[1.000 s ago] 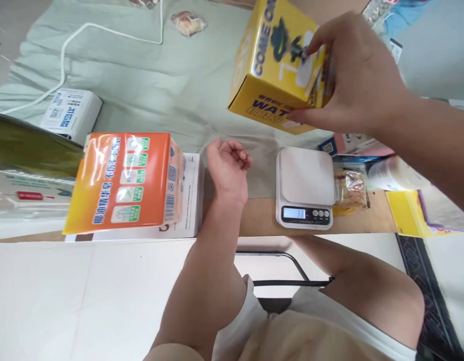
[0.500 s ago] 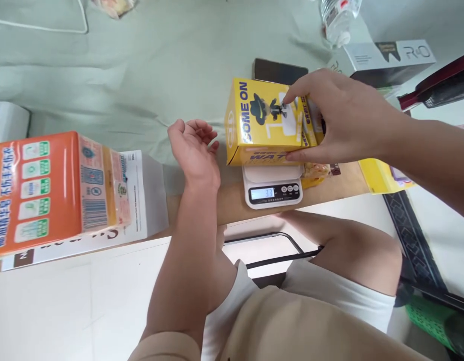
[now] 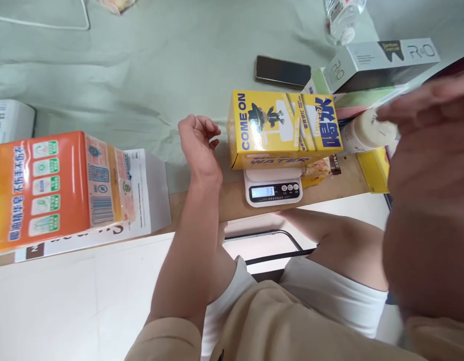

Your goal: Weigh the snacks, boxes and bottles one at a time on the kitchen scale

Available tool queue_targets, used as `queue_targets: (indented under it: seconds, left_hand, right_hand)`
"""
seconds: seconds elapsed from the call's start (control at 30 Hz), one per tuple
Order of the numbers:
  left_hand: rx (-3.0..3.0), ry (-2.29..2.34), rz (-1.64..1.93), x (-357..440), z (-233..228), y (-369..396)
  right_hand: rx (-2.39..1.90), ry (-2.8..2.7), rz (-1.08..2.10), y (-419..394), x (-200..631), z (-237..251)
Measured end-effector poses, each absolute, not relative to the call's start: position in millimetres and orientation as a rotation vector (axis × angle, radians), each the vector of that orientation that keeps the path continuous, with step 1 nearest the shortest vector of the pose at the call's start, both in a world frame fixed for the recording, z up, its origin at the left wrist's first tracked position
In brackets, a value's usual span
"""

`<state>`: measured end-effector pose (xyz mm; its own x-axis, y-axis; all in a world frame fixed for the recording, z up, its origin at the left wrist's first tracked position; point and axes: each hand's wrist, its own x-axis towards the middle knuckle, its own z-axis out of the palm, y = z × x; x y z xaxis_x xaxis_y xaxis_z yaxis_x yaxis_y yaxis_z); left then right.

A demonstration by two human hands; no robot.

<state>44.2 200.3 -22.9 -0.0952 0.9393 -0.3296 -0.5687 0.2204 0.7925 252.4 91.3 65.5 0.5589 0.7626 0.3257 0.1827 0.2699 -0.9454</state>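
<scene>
Head view: yellow box (image 3: pixel 282 131) lay on its side on the scale (image 3: pixel 273 186), overhanging the platform on both sides, no hand on it. Right hand (image 3: pixel 427 130) was off the box, raised close to the lens and blurred, fingers spread loosely, holding nothing. Left hand (image 3: pixel 199 145) rested on the cloth (image 3: pixel 160 75) just beside the box's left end, palm up, fingers half curled, empty, not touching the box. Step looked like weighing: box placed and let go, display lit. Digits were small, seemed to show 33, hard to be sure. Next move would call for waiting until the reading settled, then a clean grip on the box's long sides to lift it straight off, since it overhung and could tip. Around: snack packet (image 3: pixel 317 170) touching the scale's right edge, under the box end, might foul the reading. White bottle (image 3: pixel 367 136) and yellow pad (image 3: pixel 375 170) just right of it. Phone (image 3: pixel 282 71) behind the box, grey carton (image 3: pixel 382 57) far right. Orange pack (image 3: pixel 55 188) well apart on the left, on a white box (image 3: pixel 147 188)
</scene>
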Motion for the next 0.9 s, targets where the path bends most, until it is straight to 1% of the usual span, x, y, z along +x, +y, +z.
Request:
queue_targets:
  seconds: [0.03,0.1,0.2,0.27,0.53,0.9]
  left_hand:
    - [0.492,1.024,1.355,44.3,-22.9,200.6]
    - [0.523,1.022,1.359,45.1,-24.5,200.7]
    - [0.553,1.01,1.361,46.8,-29.4,200.4]
    - [0.59,0.985,1.385,48.2,-32.1,200.4]
    - [0.652,0.914,1.414,52.3,-29.7,196.5]
    - [0.66,1.016,1.534,47.9,-37.4,201.6]
  right_hand:
    - [-1.235,-0.954,0.348,78.8,254.7,52.0]
    - [-1.225,-0.805,0.288,57.7,256.2,23.4]
    - [-1.239,-0.574,0.495,38.6,250.1,-9.0]
    - [-1.24,-0.535,0.618,33.5,244.9,-19.0]
    - [-1.265,-0.691,0.782,33.4,239.9,-22.1]
    - [-1.273,-0.723,0.77,34.6,237.8,-20.5]
